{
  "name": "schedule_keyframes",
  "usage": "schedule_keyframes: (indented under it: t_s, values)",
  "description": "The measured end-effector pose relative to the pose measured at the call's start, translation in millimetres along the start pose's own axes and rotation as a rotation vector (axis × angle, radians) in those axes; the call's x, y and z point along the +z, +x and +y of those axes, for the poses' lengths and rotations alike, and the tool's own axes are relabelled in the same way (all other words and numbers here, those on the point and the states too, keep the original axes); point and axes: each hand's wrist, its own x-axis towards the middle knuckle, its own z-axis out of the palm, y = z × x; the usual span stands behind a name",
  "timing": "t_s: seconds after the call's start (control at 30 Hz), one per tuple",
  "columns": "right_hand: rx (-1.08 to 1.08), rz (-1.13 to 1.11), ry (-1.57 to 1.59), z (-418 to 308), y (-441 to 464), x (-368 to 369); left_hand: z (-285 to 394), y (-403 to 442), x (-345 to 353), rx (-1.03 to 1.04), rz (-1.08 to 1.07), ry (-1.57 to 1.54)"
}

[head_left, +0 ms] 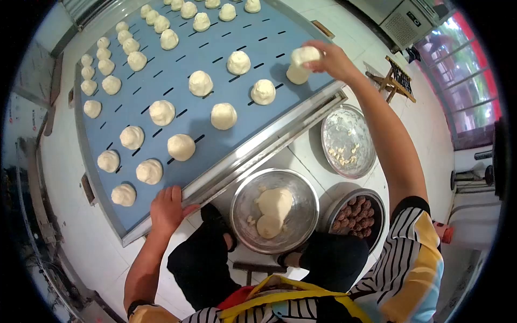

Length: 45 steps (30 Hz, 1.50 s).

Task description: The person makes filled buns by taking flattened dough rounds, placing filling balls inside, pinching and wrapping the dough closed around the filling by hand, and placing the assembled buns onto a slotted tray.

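Observation:
My right hand (329, 63) reaches to the right side of the blue slotted tray (177, 59). Its fingers are closed on a pale dough ball (307, 54). Right below that is another dough ball (297, 75) on the tray; whether the two are joined or only overlap in view I cannot tell. At the tray's near left corner, my left hand (168, 210) grips the metal rim (215, 188), fingers over the edge and thumb along the outside. The closest dough balls to it are one at the corner (123, 195) and one just above (149, 171).
Between my knees stands a steel bowl (237, 215) with dough lumps (274, 207). To its right are a pan of brown filling balls (353, 215) and a floury metal basin (363, 129). A folding stool (396, 78) stands farther right. Several rounded dough balls sit across the tray.

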Motion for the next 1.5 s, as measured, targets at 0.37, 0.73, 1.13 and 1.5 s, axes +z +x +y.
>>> schedule_keyframes:
  t_s: [0.37,0.73,1.13,1.5]
  values:
    - [-0.166,-0.165,-0.422,47.2,156.2,41.9,-4.4,2.0,21.4,-0.006,0.038,0.066]
    - [0.043,-0.417,-0.560,34.9,176.3,53.7,-2.0,10.9,24.0,-0.013,0.035,0.096]
    - [-0.468,-0.391,-0.651,64.2,190.9,61.7,-2.5,11.3,26.4,-0.013,0.047,0.079]
    - [-0.572,-0.356,-0.767,65.4,177.2,61.8,-2.9,11.2,24.4,0.016,0.076,0.077]
